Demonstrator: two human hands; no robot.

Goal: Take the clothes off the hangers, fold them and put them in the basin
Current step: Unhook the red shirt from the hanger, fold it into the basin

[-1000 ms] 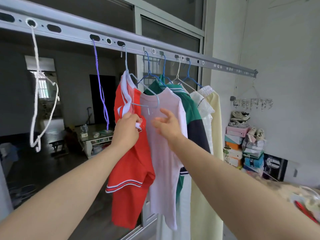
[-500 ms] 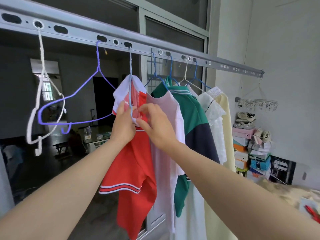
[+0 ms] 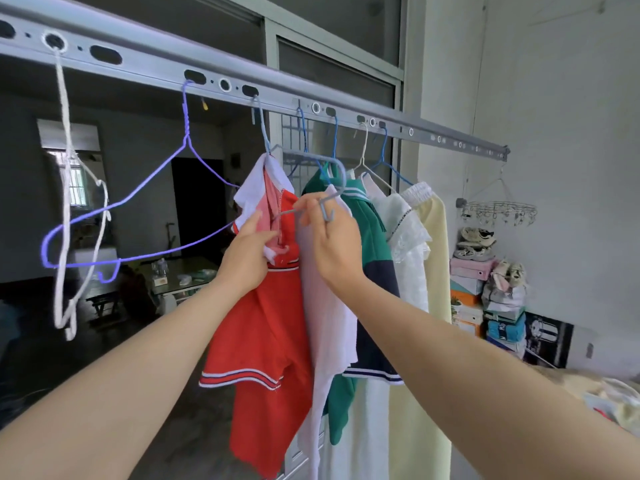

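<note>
A red top with a white collar [image 3: 270, 327] hangs from a grey-blue wire hanger [image 3: 304, 157] on the metal drying rail [image 3: 156, 69]. My left hand [image 3: 247, 251] grips the top at its neckline. My right hand [image 3: 332, 237] pinches the hanger's lower end, which sticks out of the collar. To the right hang a pale pink shirt [image 3: 325, 323], a green and navy shirt [image 3: 372, 244], a white lace top [image 3: 408, 251] and a pale yellow garment [image 3: 429, 306]. No basin is in view.
Two bare hangers, one purple [image 3: 131, 209] and one white [image 3: 69, 202], hang on the rail at the left. Shoe boxes with shoes [image 3: 485, 275] are stacked by the right wall under a round peg hanger [image 3: 498, 211]. Crumpled cloth [image 3: 609, 400] lies at the lower right.
My right hand came over from the pink shirt and took hold of the hanger's end. One hanger arm has come out of the red top's collar. The purple hanger has swung broadside.
</note>
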